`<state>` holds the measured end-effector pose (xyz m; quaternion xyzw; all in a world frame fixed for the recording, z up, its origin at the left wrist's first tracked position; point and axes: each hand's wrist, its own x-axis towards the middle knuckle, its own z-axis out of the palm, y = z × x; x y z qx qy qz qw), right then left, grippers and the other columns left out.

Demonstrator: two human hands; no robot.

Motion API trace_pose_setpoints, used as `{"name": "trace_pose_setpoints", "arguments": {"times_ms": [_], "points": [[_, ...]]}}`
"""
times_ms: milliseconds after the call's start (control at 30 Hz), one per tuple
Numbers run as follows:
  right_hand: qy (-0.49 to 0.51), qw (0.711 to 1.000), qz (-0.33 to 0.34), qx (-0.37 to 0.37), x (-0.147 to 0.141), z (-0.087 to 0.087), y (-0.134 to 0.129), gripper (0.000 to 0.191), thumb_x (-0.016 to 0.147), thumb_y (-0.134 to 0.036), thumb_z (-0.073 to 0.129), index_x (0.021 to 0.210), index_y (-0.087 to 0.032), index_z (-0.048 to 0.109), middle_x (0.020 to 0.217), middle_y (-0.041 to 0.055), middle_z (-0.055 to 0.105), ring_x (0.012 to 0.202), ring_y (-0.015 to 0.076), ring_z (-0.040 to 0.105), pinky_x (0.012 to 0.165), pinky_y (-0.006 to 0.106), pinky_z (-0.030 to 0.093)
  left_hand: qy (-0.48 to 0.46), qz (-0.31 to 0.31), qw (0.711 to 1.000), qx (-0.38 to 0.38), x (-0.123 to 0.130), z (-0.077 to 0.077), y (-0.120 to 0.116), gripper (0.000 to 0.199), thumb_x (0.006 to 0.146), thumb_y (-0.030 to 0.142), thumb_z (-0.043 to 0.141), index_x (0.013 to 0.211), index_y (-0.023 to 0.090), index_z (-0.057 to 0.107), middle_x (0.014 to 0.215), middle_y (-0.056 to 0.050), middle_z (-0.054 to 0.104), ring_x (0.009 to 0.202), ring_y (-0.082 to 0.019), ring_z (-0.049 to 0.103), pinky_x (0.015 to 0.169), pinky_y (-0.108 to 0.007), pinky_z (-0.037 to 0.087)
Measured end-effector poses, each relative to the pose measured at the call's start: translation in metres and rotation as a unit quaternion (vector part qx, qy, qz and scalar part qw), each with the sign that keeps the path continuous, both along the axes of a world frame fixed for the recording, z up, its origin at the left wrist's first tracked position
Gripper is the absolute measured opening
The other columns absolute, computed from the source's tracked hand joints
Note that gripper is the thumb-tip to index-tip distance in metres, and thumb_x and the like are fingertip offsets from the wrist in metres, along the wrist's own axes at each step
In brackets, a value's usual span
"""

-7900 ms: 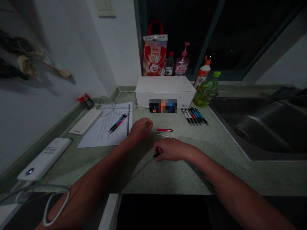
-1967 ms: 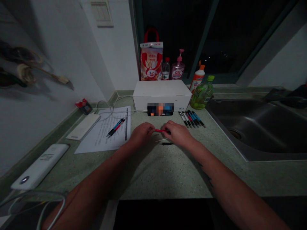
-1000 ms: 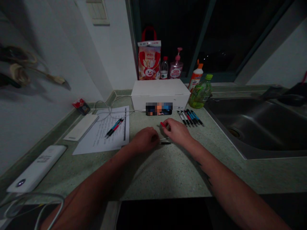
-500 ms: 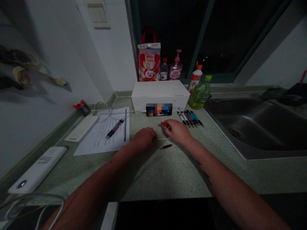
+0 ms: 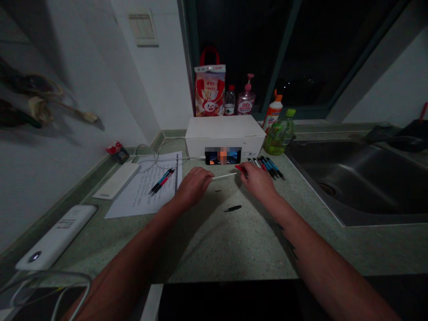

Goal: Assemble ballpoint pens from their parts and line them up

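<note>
There are two hands (image 5: 222,180), one thin white stick (image 5: 224,176), one small red piece (image 5: 240,168) and one small black piece (image 5: 232,208) — that makes three little things near the hands. There are two pens (image 5: 162,181) on one sheet of paper (image 5: 140,198), and about six more pens (image 5: 270,168) in a row — a hand hides some. There are four bottles (image 5: 280,135), one white box (image 5: 224,129) and one sink (image 5: 347,178).
</note>
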<state>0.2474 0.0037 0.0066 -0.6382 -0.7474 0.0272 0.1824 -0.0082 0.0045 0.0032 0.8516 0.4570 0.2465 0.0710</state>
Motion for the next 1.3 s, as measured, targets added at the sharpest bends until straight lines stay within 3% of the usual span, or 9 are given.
{"name": "trace_pose_setpoints", "arguments": {"times_ms": [133, 400, 900, 1067, 1300], "points": [[-0.007, 1.0, 0.012, 0.025, 0.003, 0.0, 0.001, 0.032, 0.102, -0.016, 0.053, 0.127, -0.018, 0.072, 0.125, 0.0142, 0.077, 0.107, 0.0293, 0.072, 0.086, 0.036, 0.05, -0.034, 0.027, 0.997, 0.058, -0.009, -0.004, 0.006, 0.025, 0.106, 0.018, 0.052, 0.115, 0.018, 0.075, 0.109, -0.01, 0.073, 0.109, -0.026, 0.064, 0.101, -0.043, 0.052], [-0.046, 0.995, 0.081, 0.025, -0.014, 0.003, -0.011, 0.033, 0.103, -0.016, 0.054, 0.129, -0.02, 0.074, 0.123, 0.0116, 0.077, 0.108, 0.0266, 0.072, 0.09, 0.033, 0.051, -0.002, 0.019, 0.997, 0.075, -0.005, -0.007, 0.002, 0.028, 0.107, 0.02, 0.051, 0.116, 0.019, 0.077, 0.107, -0.009, 0.071, 0.104, -0.025, 0.062, 0.096, -0.041, 0.054], [-0.05, 0.996, 0.069, 0.018, -0.014, 0.005, -0.013, 0.031, 0.107, -0.021, 0.052, 0.128, -0.021, 0.074, 0.125, 0.0102, 0.077, 0.109, 0.0268, 0.073, 0.087, 0.033, 0.052, 0.024, 0.046, 0.995, 0.09, -0.006, -0.009, 0.003, 0.026, 0.105, 0.017, 0.055, 0.117, 0.022, 0.078, 0.108, -0.008, 0.069, 0.103, -0.025, 0.059, 0.091, -0.038, 0.051], [-0.056, 0.997, 0.053, 0.012, -0.011, 0.005, -0.012, 0.032, 0.105, -0.019, 0.051, 0.127, -0.02, 0.075, 0.124, 0.0112, 0.077, 0.107, 0.0267, 0.073, 0.087, 0.033, 0.051, -0.005, 0.066, 0.991, 0.115, -0.007, -0.011, 0.004, 0.027, 0.106, 0.016, 0.053, 0.118, 0.021, 0.077, 0.108, -0.008, 0.069, 0.104, -0.025, 0.06, 0.093, -0.039, 0.052], [-0.049, 0.994, 0.095, -0.002, -0.021, 0.004, -0.016, 0.031, 0.107, -0.021, 0.05, 0.127, -0.021, 0.075, 0.12, 0.0107, 0.077, 0.108, 0.0264, 0.072, 0.09, 0.034, 0.051, 0.018, 0.018, 0.995, 0.095, 0.001, -0.013, -0.001, 0.027, 0.103, 0.014, 0.056, 0.116, 0.022, 0.079, 0.105, -0.009, 0.07, 0.101, -0.026, 0.062, 0.089, -0.039, 0.053]]}}
